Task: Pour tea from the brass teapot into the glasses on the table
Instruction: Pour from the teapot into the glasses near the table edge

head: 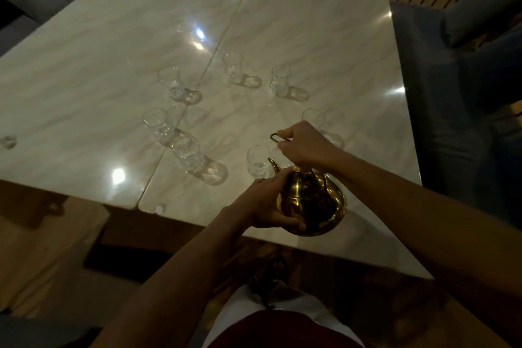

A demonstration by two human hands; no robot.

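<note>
A shiny brass teapot (312,206) is near the front edge of the white marble table (113,70). My left hand (267,206) cups its left side. My right hand (306,144) grips its wire handle above the lid. The spout points up and away toward an empty clear glass (258,161) just beyond it. Several more clear glasses stand in a loose ring: one (187,154) to the left, one (158,124) beyond it, one (171,83) farther back, one (233,66) at the far middle, one (279,79) to its right. Another glass (313,117) stands partly behind my right hand.
A seam (214,45) runs down the tabletop between two slabs. A chair with a grey-blue cushion (480,3) stands to the right of the table. A small clear object (8,142) sits at the far left edge. Wooden floor shows below the table.
</note>
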